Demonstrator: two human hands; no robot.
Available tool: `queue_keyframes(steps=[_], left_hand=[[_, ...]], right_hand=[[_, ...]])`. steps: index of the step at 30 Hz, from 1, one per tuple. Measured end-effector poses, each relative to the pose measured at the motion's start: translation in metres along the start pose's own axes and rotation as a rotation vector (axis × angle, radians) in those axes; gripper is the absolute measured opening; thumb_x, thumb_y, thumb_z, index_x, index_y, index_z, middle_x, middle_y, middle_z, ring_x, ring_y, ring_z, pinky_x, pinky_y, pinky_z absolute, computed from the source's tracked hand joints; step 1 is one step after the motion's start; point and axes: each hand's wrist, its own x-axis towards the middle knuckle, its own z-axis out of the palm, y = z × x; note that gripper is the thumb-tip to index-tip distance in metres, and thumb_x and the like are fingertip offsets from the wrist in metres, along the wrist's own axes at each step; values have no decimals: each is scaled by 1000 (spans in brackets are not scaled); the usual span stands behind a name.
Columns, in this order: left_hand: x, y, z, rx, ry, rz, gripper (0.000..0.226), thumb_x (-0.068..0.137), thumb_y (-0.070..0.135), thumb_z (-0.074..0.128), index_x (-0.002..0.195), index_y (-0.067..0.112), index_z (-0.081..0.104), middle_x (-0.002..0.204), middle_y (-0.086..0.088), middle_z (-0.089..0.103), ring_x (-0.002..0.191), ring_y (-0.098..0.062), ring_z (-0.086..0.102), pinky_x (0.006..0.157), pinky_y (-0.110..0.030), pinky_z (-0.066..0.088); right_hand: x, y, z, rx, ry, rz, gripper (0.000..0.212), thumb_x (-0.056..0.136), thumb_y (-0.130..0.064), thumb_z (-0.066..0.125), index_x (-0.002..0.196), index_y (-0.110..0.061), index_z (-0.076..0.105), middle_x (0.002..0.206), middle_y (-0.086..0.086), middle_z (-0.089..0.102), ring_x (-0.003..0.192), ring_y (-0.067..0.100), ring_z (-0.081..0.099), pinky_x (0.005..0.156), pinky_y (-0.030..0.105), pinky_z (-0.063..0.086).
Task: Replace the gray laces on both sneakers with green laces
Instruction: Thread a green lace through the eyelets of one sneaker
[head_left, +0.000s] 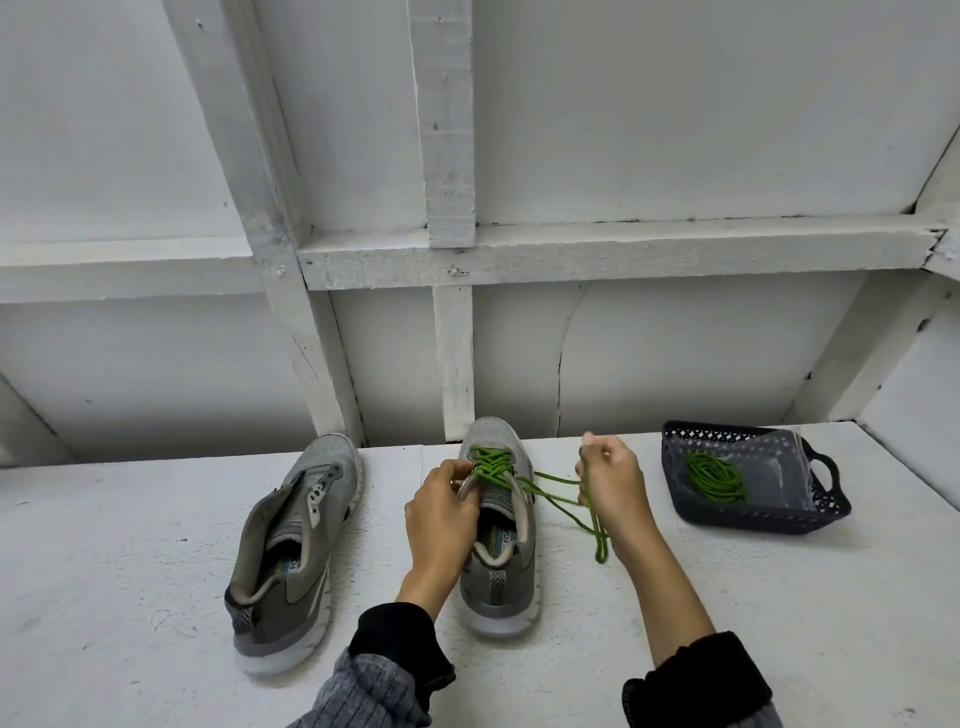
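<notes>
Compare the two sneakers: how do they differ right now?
The left sneaker has bare eyelets and lies untouched; the right sneaker carries a green lace, worked by both hands. The left one sits angled, the right one straight. Both are gray with white soles, toes toward the wall.

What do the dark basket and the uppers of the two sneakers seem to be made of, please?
Basket: probably moulded plastic, dark and matte, given its regular lattice walls and one-piece handle. Left sneaker and right sneaker: uppers look like grey woven mesh at the toe, smoother, possibly synthetic panels at the heel, over pale rubbery soles.
</notes>
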Motion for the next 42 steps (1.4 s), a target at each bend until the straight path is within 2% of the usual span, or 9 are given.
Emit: queue_keyframes(steps=[3,6,11,16,20,28,32,36,42], left_hand=[[-1,0,1,-11,-10,8,18,90,27,60,108,33,63,108,12,67,94,-15,64,85,-40,50],[-2,2,0,6,-31,21,21,91,27,59,110,35,63,109,12,67,97,-12,62,83,-36,50],[-2,4,-2,33,-38,1,24,91,27,58,112,37,64,110,13,66,100,-12,61,76,-30,46],[-3,4,-1,-13,-17,-23,21,93,27,55,111,36,64,109,13,66,98,-12,61,72,-28,42],[-2,0,3,-38,10,-47,21,93,27,56,110,36,65,107,16,67,99,-9,62,74,-29,45],[0,-2,4,-25,30,-64,22,91,29,57,110,36,66,103,15,70,97,-11,64,80,-34,51],[-1,-3,4,-1,31,-71,21,91,31,57,109,38,65,102,14,70,95,-13,64,77,-32,49],[-1,-1,3,-6,42,-63,19,90,32,59,108,36,63,104,16,70,95,-15,65,78,-32,49],[0,-6,-2,-85,7,24,24,87,34,67,100,29,47,98,15,68,92,-11,67,81,-39,52]], right_hand=[[3,31,4,-312,-114,134,31,100,-32,44,87,-6,54,80,8,58,70,20,52,74,41,52],[-3,48,14,-268,-129,207,27,100,-28,45,80,-9,48,76,8,58,61,17,50,61,29,44],[0,53,20,-192,-107,210,23,97,-24,52,79,-10,50,71,5,59,53,17,56,61,29,50],[9,57,11,-447,-20,68,14,93,-20,57,86,-9,58,88,4,62,79,16,55,61,26,38],[33,49,15,-479,52,-57,9,91,-9,57,86,-11,64,88,1,64,76,12,54,58,22,37],[81,56,43,-751,-136,-80,17,90,-11,62,105,-9,69,112,11,65,105,31,60,84,33,49],[80,69,52,-927,-158,-157,11,87,-6,60,92,-7,70,104,14,64,102,34,59,75,33,48],[77,74,52,-1029,-129,-203,20,93,-10,52,109,-5,64,115,14,58,110,34,50,87,39,44],[60,35,46,-432,65,-181,11,96,-11,52,96,-8,63,95,6,64,90,22,58,71,26,41]])
